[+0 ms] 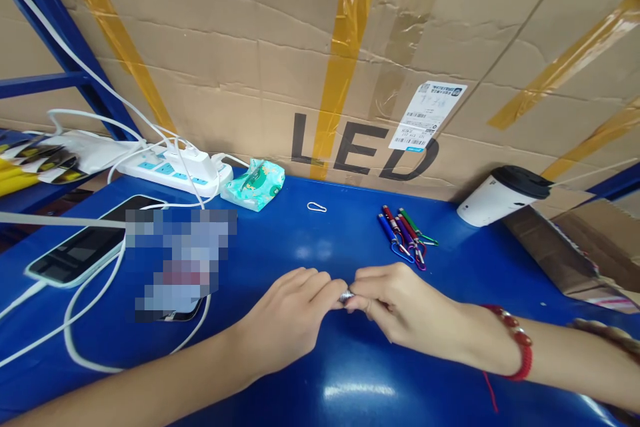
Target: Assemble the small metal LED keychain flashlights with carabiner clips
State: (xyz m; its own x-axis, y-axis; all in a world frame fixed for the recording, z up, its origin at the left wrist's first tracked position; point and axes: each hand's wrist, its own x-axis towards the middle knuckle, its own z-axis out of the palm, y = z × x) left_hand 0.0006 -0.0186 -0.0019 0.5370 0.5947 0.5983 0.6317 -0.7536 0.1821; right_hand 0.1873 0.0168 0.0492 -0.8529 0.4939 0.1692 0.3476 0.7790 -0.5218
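Blue counter (pixel 310 373), glossy; near its middle the left hand (pixel 290 310) and right hand (pixel 400 307) meet, each grip pinched shut on one small silvery metal piece (pixel 346 295). It looks light, rigid, slippery; best pinched by its ends. Its long axis seems left-right, mostly hidden.

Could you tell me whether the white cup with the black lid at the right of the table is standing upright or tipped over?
Tipped over: the white cup lies on its side on the blue table, its black lid pointing right toward the cardboard.
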